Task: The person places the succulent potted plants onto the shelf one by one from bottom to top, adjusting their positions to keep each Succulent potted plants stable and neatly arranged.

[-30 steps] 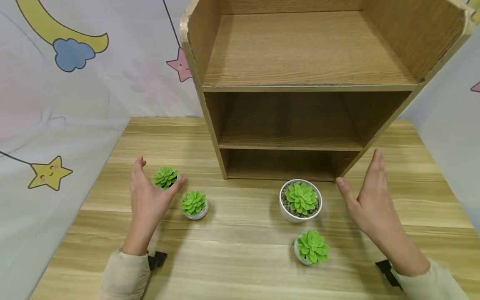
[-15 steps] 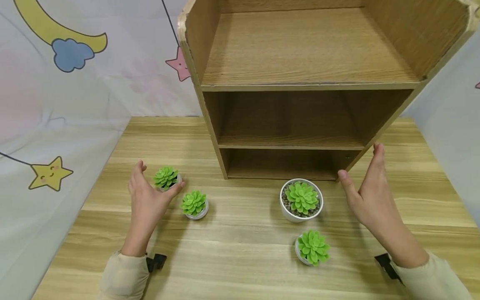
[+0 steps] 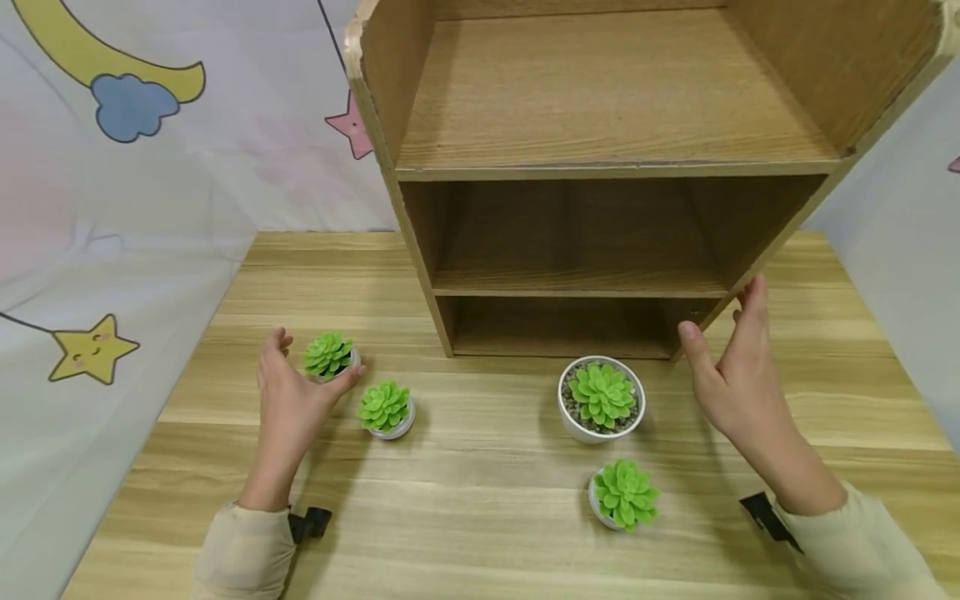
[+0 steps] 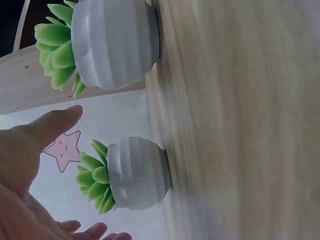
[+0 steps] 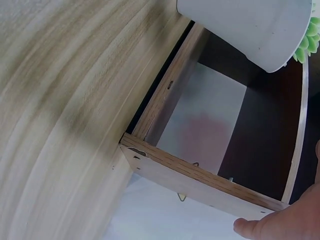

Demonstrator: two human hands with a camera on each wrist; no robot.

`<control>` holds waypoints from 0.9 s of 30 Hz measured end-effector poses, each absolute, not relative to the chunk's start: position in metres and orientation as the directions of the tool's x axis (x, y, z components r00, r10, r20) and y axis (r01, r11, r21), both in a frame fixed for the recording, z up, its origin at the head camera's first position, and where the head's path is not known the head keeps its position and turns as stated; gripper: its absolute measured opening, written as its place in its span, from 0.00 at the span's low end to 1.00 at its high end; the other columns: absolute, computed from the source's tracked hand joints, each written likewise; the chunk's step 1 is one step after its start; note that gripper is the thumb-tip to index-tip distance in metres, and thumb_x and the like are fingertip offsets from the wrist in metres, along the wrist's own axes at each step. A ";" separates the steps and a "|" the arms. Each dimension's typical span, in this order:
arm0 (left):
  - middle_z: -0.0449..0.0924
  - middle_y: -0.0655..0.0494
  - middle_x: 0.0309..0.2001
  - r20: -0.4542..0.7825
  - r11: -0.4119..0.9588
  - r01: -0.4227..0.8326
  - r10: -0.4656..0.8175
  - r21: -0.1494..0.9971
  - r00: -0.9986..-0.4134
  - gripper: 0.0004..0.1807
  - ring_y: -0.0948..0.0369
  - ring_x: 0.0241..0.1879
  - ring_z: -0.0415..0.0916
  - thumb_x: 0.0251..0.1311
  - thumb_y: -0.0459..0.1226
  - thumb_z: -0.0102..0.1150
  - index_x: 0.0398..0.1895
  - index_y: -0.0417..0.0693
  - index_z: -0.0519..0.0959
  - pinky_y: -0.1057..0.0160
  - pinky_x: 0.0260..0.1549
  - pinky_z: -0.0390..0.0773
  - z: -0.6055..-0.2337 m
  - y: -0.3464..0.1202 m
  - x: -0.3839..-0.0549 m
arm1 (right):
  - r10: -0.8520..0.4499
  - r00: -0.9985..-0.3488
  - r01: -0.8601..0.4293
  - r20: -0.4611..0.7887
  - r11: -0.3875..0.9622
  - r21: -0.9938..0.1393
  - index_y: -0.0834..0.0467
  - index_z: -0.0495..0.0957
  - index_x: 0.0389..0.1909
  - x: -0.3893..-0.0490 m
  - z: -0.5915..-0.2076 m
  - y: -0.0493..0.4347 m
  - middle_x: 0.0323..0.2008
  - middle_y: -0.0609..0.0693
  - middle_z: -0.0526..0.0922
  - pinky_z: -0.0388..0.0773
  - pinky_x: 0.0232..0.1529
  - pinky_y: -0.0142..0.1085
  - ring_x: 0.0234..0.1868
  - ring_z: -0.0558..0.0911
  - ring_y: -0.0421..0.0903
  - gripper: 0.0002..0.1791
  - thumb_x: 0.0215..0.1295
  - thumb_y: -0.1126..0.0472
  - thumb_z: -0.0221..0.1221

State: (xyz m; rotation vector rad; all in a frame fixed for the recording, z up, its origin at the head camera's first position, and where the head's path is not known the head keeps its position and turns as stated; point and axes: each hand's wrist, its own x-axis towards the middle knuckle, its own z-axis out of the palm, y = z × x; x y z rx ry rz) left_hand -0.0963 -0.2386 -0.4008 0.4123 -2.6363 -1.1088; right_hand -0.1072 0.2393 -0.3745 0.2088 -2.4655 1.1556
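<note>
My left hand [image 3: 296,404] has thumb and fingers spread on either side of a small potted succulent [image 3: 327,356]. In the left wrist view a gap shows between the hand and that plant's ribbed white pot [image 4: 139,173]. A second small succulent [image 3: 385,408] stands just right of the thumb. My right hand [image 3: 746,396] is held by the lower right side of a wooden shelf unit [image 3: 577,293], its thumb and fingers apart and nothing between them. Left of it stands a larger white pot with a succulent and gravel [image 3: 602,400].
A further small succulent [image 3: 624,496] stands in front of the larger pot. All the pots stand on a wood-grain table [image 3: 480,533]. Behind it hangs a pale cloth [image 3: 172,192] printed with stars and a moon. The shelf unit rises high at the back.
My right hand has shifted slightly forward along the shelf's side. The left hand has sunk a little around the far left succulent. The plants stay where they were.
</note>
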 end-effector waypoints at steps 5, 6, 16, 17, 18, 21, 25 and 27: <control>0.53 0.34 0.68 0.095 0.649 -0.159 -0.338 0.744 -0.936 0.65 0.40 0.67 0.53 0.44 0.45 0.80 0.76 0.38 0.42 0.39 0.61 0.60 -0.401 -0.241 -0.097 | 0.044 -0.885 -0.337 0.463 0.626 -0.703 0.56 0.37 0.78 -0.111 -0.374 0.238 0.73 0.60 0.50 0.50 0.70 0.52 0.73 0.51 0.53 0.44 0.73 0.54 0.55; 0.53 0.34 0.68 0.089 0.647 -0.159 -0.333 0.746 -0.939 0.65 0.39 0.67 0.53 0.45 0.45 0.80 0.76 0.38 0.41 0.39 0.61 0.60 -0.401 -0.242 -0.097 | 0.047 -0.883 -0.341 0.467 0.620 -0.707 0.56 0.38 0.78 -0.112 -0.373 0.237 0.73 0.59 0.50 0.51 0.70 0.51 0.73 0.51 0.53 0.44 0.73 0.54 0.55; 0.54 0.33 0.68 0.029 0.635 -0.202 -0.334 0.745 -0.942 0.65 0.37 0.66 0.51 0.45 0.48 0.79 0.76 0.35 0.43 0.37 0.60 0.59 -0.402 -0.245 -0.099 | 0.096 -0.878 -0.351 0.469 0.537 -0.767 0.55 0.39 0.78 -0.117 -0.371 0.237 0.73 0.57 0.48 0.51 0.70 0.38 0.73 0.53 0.51 0.41 0.74 0.59 0.53; 0.54 0.33 0.68 0.022 0.633 -0.207 -0.334 0.746 -0.942 0.65 0.37 0.66 0.52 0.45 0.48 0.79 0.76 0.36 0.43 0.37 0.60 0.59 -0.402 -0.246 -0.099 | 0.101 -0.878 -0.352 0.468 0.526 -0.774 0.55 0.39 0.78 -0.118 -0.371 0.237 0.73 0.58 0.49 0.52 0.70 0.39 0.73 0.53 0.52 0.40 0.74 0.59 0.52; 0.54 0.33 0.68 0.016 0.629 -0.210 -0.334 0.749 -0.943 0.65 0.37 0.66 0.52 0.45 0.47 0.79 0.75 0.35 0.43 0.37 0.60 0.59 -0.402 -0.246 -0.099 | 0.107 -0.879 -0.351 0.466 0.516 -0.781 0.55 0.40 0.77 -0.119 -0.370 0.237 0.72 0.58 0.49 0.53 0.69 0.39 0.72 0.54 0.53 0.40 0.74 0.59 0.52; 0.53 0.33 0.68 -0.002 0.612 -0.217 -0.332 0.760 -0.943 0.64 0.37 0.65 0.53 0.45 0.46 0.79 0.75 0.35 0.42 0.38 0.59 0.61 -0.403 -0.247 -0.099 | 0.133 -0.878 -0.346 0.460 0.487 -0.802 0.57 0.43 0.77 -0.122 -0.369 0.235 0.70 0.61 0.51 0.56 0.68 0.40 0.71 0.56 0.55 0.37 0.74 0.60 0.51; 0.54 0.33 0.68 -0.017 0.594 -0.210 -0.314 0.776 -0.949 0.64 0.37 0.64 0.55 0.46 0.45 0.79 0.75 0.34 0.42 0.39 0.56 0.65 -0.404 -0.248 -0.101 | 0.171 -0.861 -0.358 0.479 0.464 -0.810 0.61 0.50 0.74 -0.126 -0.367 0.233 0.66 0.61 0.57 0.61 0.66 0.40 0.68 0.61 0.55 0.32 0.75 0.61 0.50; 0.54 0.33 0.68 -0.018 0.589 -0.203 -0.304 0.782 -0.952 0.64 0.37 0.64 0.55 0.46 0.44 0.79 0.75 0.33 0.42 0.40 0.55 0.66 -0.405 -0.248 -0.102 | 0.187 -0.844 -0.379 0.503 0.457 -0.805 0.62 0.54 0.72 -0.129 -0.365 0.232 0.64 0.59 0.60 0.64 0.64 0.40 0.67 0.64 0.54 0.29 0.75 0.62 0.50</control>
